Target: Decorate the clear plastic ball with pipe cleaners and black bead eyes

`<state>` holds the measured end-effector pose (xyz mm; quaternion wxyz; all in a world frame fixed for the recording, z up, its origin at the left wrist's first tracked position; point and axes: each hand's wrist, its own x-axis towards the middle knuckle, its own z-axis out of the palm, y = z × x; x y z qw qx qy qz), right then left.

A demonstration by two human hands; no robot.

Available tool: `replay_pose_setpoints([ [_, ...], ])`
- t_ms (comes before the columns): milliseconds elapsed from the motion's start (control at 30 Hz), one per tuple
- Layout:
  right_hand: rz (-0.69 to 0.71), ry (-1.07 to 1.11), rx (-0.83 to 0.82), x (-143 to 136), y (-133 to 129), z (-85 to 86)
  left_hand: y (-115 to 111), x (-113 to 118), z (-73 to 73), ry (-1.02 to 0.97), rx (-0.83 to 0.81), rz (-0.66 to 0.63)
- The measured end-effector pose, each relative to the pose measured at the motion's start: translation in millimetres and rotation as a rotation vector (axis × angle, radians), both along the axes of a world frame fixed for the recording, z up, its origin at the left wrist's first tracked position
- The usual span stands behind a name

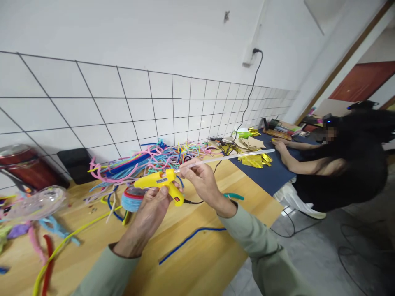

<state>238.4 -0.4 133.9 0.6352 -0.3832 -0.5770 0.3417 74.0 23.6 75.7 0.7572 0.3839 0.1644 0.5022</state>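
Observation:
A yellow hot glue gun (159, 181) is gripped by my left hand (156, 203), its nozzle pointing left. My right hand (200, 181) pinches a long translucent glue stick (234, 156) at the rear of the gun. The stick's near end meets the back of the gun, and its far end reaches out to the right. Below the gun, a roll wrapped in light blue and red pipe cleaner (131, 201) sits on the wooden table (197, 250). A dark blue pipe cleaner (193, 238) lies in front of my hands.
A heap of coloured pipe cleaners (145, 158) lies along the tiled wall. Teal-handled pliers (233, 196) rest right of my right hand. At left are a clear plastic piece (40, 203) and a dark red canister (29, 166). A co-worker (342, 164) leans over a dark blue mat (262, 174).

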Motion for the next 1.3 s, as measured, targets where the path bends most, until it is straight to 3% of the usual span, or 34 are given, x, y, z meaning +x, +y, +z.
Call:
replay_pose_setpoints([
  [233, 0.08, 0.036, -0.099, -0.6, 4.2, 0.8, 3.0, -0.6, -1.5, -0.013, -0.011, 0.062],
  [400, 0.073, 0.071, -0.098, 4.0, 6.6, -2.0, -4.2, 4.7, 5.3, 0.018, -0.007, 0.127],
  [667, 0.034, 0.204, -0.141, 7.9, 18.6, -12.1, -16.6, 9.4, 18.8, -0.056, -0.013, 0.006],
  [800, 0.041, 0.167, -0.159, 8.5, 19.5, -12.8, -16.8, 7.2, 17.0, -0.047, -0.024, 0.033],
  [1133, 0.42, -0.167, -0.259, 5.8, 10.2, -17.7, -10.0, 3.3, 6.7, 0.076, 0.098, 0.151],
  [1300, 0.467, -0.255, -0.274, 2.0, 9.6, -20.7, -10.5, 4.6, 4.3, 0.122, 0.129, 0.219],
])
